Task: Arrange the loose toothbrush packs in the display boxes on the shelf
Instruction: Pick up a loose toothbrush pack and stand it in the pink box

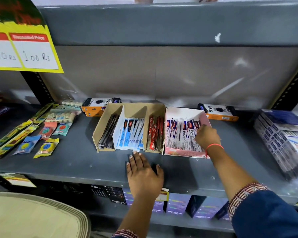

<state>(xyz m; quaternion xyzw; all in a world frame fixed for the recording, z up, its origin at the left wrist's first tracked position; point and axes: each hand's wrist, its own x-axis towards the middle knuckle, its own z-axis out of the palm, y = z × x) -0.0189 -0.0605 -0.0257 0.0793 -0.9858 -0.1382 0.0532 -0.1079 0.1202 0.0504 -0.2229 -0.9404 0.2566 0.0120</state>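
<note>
Right hand (207,136) among pink box (184,152) packs (181,134), sachets (46,146) left

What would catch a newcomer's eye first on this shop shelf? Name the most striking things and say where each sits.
The yellow price sign, handwritten "100 Rs", hangs at the upper left. At the middle of the grey shelf, a row of display boxes holds toothbrush packs, with the right hand reaching into the pink box at its right end. The left hand rests flat on the shelf in front of the blue packs.
</note>
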